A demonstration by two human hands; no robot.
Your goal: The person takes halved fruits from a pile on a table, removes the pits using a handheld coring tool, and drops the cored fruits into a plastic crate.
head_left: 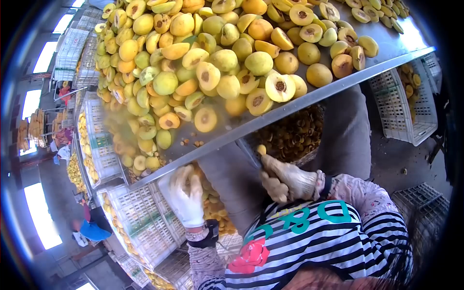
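Note:
My left hand (pixel 186 195), in a white glove, reaches down into a white crate (pixel 145 227) of yellow peaches below the table edge, its fingers curled around a peach (pixel 195 181). My right hand (pixel 289 180), in a soiled glove, grips a small knife (pixel 250 153) with a yellow bit of fruit (pixel 261 149) at its tip. Both hands are just under the front rim of the metal table (pixel 309 99). On the table lies a large heap of halved peaches (pixel 208 63), many with the pit hollow facing up.
A bin of dark pits (pixel 290 135) sits under the table ahead of my right hand. White plastic crates stand at the right (pixel 411 111) and in stacks at the left (pixel 96 145), some holding fruit. Other people work at the far left (pixel 92 227).

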